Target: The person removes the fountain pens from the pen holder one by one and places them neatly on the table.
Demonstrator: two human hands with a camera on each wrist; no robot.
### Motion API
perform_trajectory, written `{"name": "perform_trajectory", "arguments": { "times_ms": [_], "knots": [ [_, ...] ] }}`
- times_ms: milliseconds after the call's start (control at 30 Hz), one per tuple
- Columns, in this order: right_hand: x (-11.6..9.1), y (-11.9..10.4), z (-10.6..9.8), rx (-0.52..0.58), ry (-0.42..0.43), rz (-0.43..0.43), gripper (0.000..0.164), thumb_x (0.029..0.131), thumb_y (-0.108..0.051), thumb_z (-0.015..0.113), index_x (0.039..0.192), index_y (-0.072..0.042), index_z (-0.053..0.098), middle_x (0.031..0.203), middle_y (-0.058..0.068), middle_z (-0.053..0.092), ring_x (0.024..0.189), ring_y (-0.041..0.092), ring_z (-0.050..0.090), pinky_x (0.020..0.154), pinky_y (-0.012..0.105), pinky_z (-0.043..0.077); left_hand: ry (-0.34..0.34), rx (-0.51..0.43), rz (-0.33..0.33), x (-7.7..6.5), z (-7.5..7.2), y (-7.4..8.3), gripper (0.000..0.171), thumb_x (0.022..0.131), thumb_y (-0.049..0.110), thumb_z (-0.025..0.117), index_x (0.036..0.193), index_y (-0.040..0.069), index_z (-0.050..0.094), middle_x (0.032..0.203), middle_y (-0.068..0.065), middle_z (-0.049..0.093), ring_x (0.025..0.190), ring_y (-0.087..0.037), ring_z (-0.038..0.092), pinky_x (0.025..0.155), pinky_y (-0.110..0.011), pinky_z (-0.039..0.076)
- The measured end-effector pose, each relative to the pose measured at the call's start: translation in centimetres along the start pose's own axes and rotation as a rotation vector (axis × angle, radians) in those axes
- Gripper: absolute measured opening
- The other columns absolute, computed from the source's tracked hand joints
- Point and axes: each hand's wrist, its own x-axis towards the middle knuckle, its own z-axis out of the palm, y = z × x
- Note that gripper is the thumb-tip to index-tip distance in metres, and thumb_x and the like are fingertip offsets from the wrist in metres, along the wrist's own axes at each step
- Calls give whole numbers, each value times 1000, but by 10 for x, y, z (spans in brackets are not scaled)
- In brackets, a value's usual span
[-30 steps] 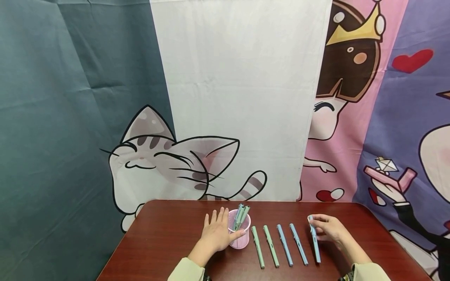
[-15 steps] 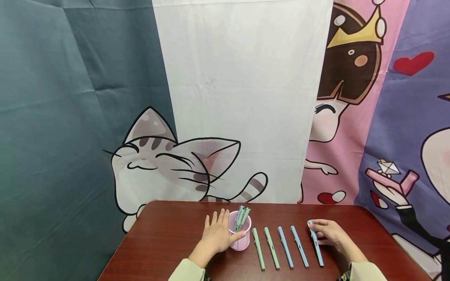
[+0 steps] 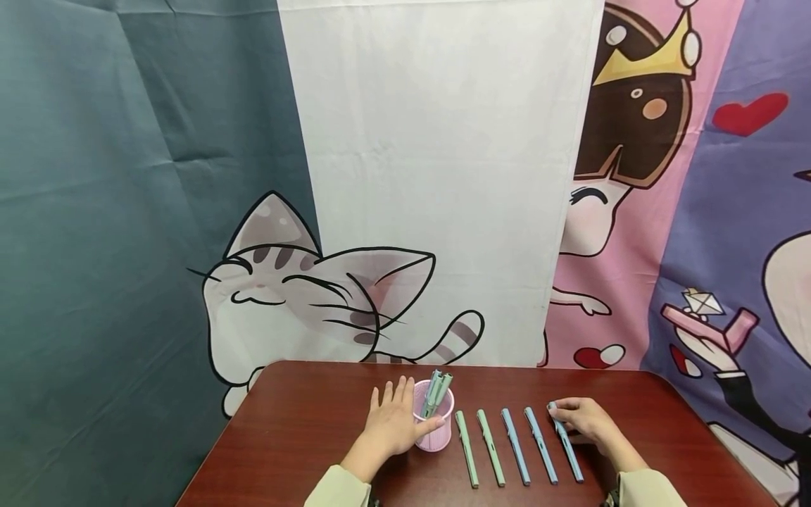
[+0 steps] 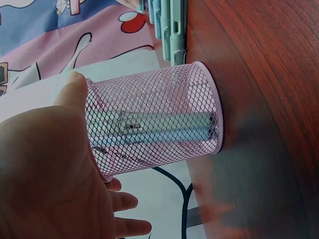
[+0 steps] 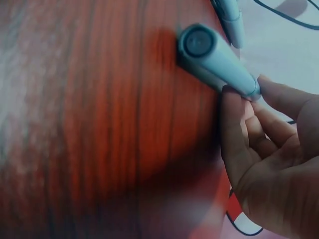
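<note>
pen (image 3: 569, 451) is pinched in the right hand (image 3: 586, 420); splayed left hand (image 3: 394, 424) touches the pink cup (image 3: 436, 440).

The right hand (image 5: 279, 169) pinches a pale blue pen (image 5: 227, 68); a second pen (image 5: 231, 24) lies near; the tabletop (image 5: 114, 114) is reddish.

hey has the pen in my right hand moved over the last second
Yes. In the head view, the held pen has swung its far end left, closer to the neighbouring blue pen; its near end has hardly shifted.
</note>
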Motion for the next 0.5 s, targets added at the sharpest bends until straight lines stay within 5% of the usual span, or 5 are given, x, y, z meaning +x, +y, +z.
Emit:
{"name": "perform_trajectory", "arguments": {
  "times_ms": [500],
  "knots": [
    [5, -2, 8, -135, 77, -39, 34, 91, -17, 74, 112, 9, 68, 86, 10, 67, 76, 20, 64, 65, 40, 60, -2, 6, -2, 1, 0, 0, 108, 84, 82, 50, 156, 3, 34, 161, -18, 36, 147, -44, 32, 119, -64, 16]
  ]
}}
